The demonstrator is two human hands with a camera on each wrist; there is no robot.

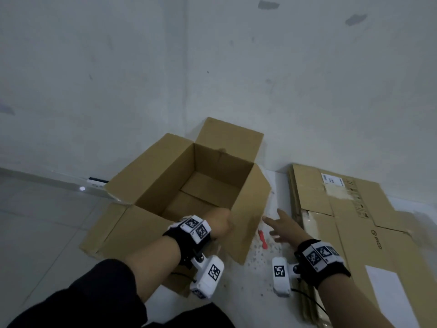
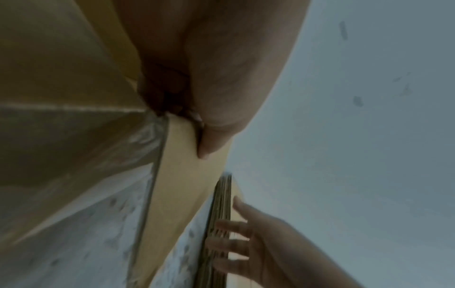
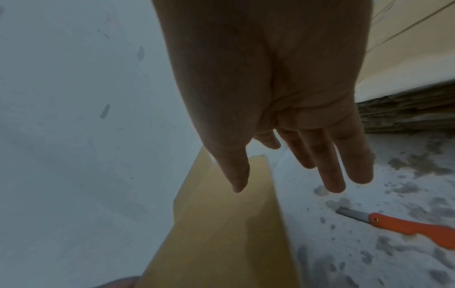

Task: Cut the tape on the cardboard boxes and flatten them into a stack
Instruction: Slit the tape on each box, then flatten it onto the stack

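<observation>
An open brown cardboard box stands on the floor in the room's corner, all its top flaps spread outward. My left hand grips the near right corner of its rim; in the left wrist view the thumb presses on the outside of the right flap. My right hand hovers with straight, spread fingers between the box and the stack of flattened boxes. An orange-handled knife lies on the floor just left of that hand, blade out, untouched.
White walls meet right behind the box. A white power strip lies by the left wall. The floor around the knife is speckled with grey stains. My dark-clothed knees sit at the bottom edge.
</observation>
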